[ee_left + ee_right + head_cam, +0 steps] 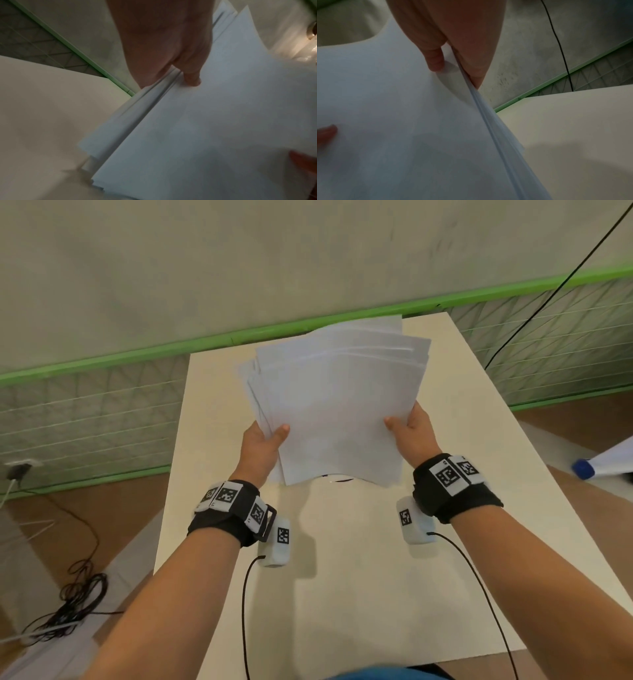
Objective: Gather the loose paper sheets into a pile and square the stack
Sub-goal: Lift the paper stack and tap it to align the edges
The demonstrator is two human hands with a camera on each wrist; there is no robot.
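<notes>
Both hands had the paper sheets (pixel 337 409) pinched above the table (pixel 359 577), left hand (pixel 262 445) at eight o'clock, right hand (pixel 412 433) at four, thumbs on top, and the fanned far edges, seemingly loose, could slip out if either pinch eased.

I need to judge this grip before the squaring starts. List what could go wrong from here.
1. The white paper sheets are fanned, corners offset at the far end; tapping now may crease protruding corners.
2. The left hand and right hand pinch only the near side edges, so loose inner sheets might slip onto the cream table.
</notes>
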